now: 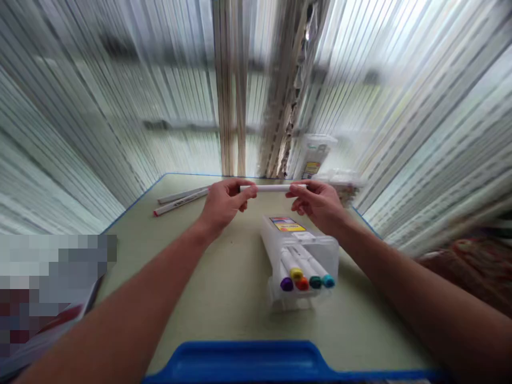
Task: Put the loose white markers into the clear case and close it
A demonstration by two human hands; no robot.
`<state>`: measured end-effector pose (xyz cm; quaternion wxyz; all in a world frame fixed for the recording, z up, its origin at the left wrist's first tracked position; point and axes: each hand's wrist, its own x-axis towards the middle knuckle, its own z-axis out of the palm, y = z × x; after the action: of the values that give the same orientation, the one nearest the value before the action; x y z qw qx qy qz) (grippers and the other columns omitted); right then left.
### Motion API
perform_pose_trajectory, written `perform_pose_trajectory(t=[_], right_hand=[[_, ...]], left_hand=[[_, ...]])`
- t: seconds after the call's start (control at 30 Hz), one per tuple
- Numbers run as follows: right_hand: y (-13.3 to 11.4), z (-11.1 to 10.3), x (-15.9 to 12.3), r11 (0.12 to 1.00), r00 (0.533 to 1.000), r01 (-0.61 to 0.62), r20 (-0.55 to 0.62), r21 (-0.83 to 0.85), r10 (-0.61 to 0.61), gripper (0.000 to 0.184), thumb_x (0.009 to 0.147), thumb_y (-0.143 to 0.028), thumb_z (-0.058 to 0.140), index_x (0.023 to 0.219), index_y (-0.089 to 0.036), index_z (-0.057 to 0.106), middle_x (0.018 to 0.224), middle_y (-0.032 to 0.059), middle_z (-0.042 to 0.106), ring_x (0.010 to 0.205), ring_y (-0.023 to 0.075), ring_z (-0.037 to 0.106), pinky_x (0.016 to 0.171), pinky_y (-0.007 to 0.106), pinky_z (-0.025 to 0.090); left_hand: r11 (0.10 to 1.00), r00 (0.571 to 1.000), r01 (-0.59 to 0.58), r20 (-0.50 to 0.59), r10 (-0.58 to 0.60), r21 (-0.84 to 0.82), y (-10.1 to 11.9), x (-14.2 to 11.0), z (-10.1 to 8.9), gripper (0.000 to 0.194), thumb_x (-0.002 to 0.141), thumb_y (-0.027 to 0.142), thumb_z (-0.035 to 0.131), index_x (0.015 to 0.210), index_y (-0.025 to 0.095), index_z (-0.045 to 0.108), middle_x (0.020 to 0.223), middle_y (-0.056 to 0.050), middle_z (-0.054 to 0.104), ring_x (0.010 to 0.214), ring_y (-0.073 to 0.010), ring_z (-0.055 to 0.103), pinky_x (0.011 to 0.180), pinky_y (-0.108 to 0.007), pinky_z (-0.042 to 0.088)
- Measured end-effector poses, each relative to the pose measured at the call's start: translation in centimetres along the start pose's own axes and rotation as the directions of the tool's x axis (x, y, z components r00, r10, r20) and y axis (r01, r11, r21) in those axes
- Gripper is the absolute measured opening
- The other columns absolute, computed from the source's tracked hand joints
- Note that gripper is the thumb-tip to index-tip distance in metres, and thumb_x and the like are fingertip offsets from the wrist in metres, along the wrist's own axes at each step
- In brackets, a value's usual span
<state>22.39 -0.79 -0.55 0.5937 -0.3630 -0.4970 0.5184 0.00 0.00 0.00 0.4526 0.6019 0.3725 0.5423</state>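
Observation:
A white marker [272, 188] is held level above the pale green table [224, 288], one end in each hand. My left hand [224, 205] pinches its left end and my right hand [318, 205] pinches its right end. Below my right hand lies a clear plastic marker case [298, 248] on its side, its open end toward me. Several markers with purple, yellow, orange, green and teal caps [306, 280] stick out of it. Two more white markers [180, 201] lie on the table to the left of my left hand.
A blue tray edge [248, 362] runs along the near side of the table. Another clear container [316, 154] stands at the far right by the corrugated translucent wall. Printed material [60, 325] lies at the left edge. The view is motion-smeared.

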Motion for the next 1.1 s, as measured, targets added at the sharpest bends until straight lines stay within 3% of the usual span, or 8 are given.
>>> perform_pose_trajectory(t=[0.77, 1.1], right_hand=[[-0.32, 0.16, -0.02, 0.998, 0.998, -0.050, -0.031, 0.035, 0.051, 0.028, 0.068, -0.033, 0.084, 0.085, -0.014, 0.074, 0.071, 0.0067, 0.076, 0.045, 0.0114, 0.065, 0.036, 0.016, 0.042], [-0.56, 0.21, -0.05, 0.995, 0.996, -0.075, -0.044, 0.068, 0.078, 0.017, 0.078, -0.023, 0.068, 0.091, -0.012, 0.073, 0.072, 0.0074, 0.076, 0.044, 0.0123, 0.066, 0.036, 0.018, 0.043]], left_hand=[[0.983, 0.991, 0.126, -0.028, -0.131, -0.135, 0.29, 0.27, 0.11, 0.021, 0.078, 0.027, 0.071, 0.090, 0.010, 0.073, 0.076, -0.007, 0.073, 0.048, -0.0075, 0.053, 0.047, -0.021, 0.043], [0.972, 0.989, 0.142, -0.020, -0.148, -0.185, 0.29, 0.37, 0.09, 0.020, 0.082, 0.026, 0.065, 0.092, 0.010, 0.073, 0.076, -0.009, 0.073, 0.047, -0.0091, 0.055, 0.047, -0.022, 0.044]])
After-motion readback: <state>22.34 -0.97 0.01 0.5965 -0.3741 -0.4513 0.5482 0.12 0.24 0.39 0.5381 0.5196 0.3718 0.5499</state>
